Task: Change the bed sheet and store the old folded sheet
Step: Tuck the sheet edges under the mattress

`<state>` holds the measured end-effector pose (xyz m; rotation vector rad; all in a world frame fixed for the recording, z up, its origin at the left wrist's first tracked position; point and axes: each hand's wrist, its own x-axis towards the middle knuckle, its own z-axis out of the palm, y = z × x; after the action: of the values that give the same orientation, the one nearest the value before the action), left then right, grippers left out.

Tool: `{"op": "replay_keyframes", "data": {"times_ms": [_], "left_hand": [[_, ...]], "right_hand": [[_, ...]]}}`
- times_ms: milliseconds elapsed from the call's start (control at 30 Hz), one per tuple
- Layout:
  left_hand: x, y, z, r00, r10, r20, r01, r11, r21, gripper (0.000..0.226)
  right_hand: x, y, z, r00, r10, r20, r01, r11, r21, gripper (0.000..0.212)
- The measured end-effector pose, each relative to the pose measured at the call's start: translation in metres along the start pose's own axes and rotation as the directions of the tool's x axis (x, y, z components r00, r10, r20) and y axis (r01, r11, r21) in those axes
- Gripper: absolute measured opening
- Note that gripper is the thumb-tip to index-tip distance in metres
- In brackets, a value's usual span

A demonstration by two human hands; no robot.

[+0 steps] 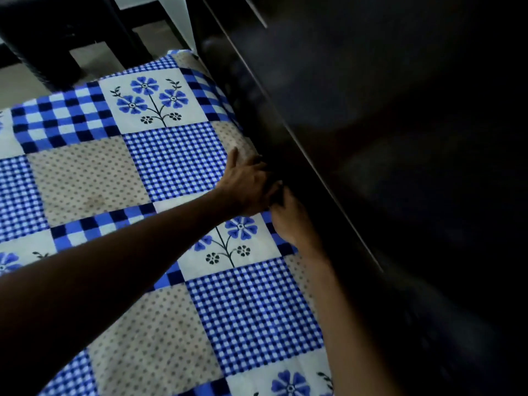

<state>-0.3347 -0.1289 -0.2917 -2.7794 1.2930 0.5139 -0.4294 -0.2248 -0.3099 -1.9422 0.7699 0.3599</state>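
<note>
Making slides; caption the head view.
Left hand and right hand meet on the patchwork sheet, beside the dark frame.

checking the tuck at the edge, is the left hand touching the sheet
Touching. The head view shows the left hand resting on the patchwork sheet at its edge beside the dark board; its fingertips are lost in shadow.

A broad dark brown wooden panel fills the picture from 12 o'clock round to 5 o'clock, its long straight edge slanting from the top centre down towards 4 o'clock. A faint grey sheen lies on its upper part; the rest is near black. At 11 o'clock stands a black, thick-legged furniture frame on a pale beige floor. A narrow white upright surface shows at 12 o'clock, wall or door unclear. The room is dim.
</note>
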Motion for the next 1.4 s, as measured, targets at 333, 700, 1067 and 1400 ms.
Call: {"op": "replay_keyframes", "data": {"times_ms": [333,700,1067,1400], "left_hand": [[-0.05,0.072,0.052,0.928,0.269,-0.256,-0.262,0.963,0.061,0.056],[-0.185,0.202,0.115,0.934,0.3,-0.191,-0.314,0.948,-0.047,0.073],[-0.33,0.282,0.165,0.944,0.306,-0.125,-0.317,0.946,-0.072,0.068],[-0.488,0.262,0.206,0.938,0.338,-0.077,-0.346,0.929,-0.131,0.064]], "right_hand": [[-0.087,0.097,-0.032,0.988,0.153,-0.025,-0.15,0.984,0.098,0.047],[-0.274,0.237,-0.05,0.901,0.084,-0.427,-0.238,0.916,-0.324,0.068],[-0.344,0.298,-0.032,0.675,-0.058,-0.736,-0.05,0.991,-0.123,0.047],[-0.41,0.279,0.093,0.79,-0.356,-0.499,0.039,0.842,-0.538,0.052]]}}
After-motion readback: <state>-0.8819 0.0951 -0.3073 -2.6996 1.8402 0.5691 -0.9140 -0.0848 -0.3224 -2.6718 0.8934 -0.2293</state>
